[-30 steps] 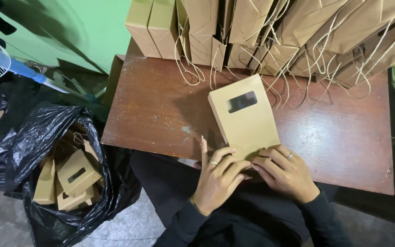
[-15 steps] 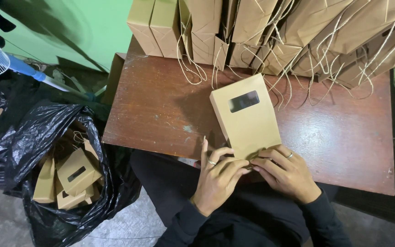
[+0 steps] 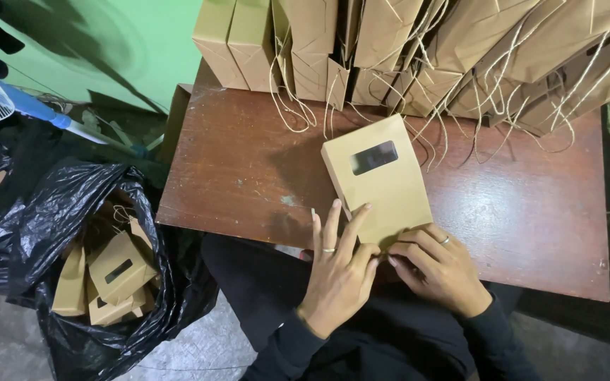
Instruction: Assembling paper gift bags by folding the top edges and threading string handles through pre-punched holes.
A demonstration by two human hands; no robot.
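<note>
Hands work close together at the near edge of the dark reddish-brown wooden surface [image 3: 248,183], both on the bottom end of a flat tan kraft-paper bag with a small dark rectangular window [image 3: 379,183]. The bag lies face up near the middle of the surface, window end pointing to about 12 o'clock, bottom end overhanging toward the person at 6 o'clock.

The left hand [image 3: 337,271], a ring on one finger, lies with fingers [image 3: 351,229] spread fairly wide and flat across the bag's lower left corner, pinning it down. The right hand [image 3: 443,271], also ringed, has its fingers [image 3: 418,243] curled narrow, tips pinching the bottom edge — whether a flap sits between them I cannot tell.

To my eye the step is pressing or creasing the bag's bottom fold. Doing it well would mean keeping the left palm steady so the bag does not swivel, and running the right fingertips along the edge in one firm line — square to the bag's sides, so the crease stays straight.

At 12 o'clock a row of standing brown paper bags with pale twine handles [image 3: 418,56] leans along the back. At 9 o'clock, off the surface, an open black plastic sack [image 3: 51,212] holds more windowed tan bags [image 3: 118,271].
</note>
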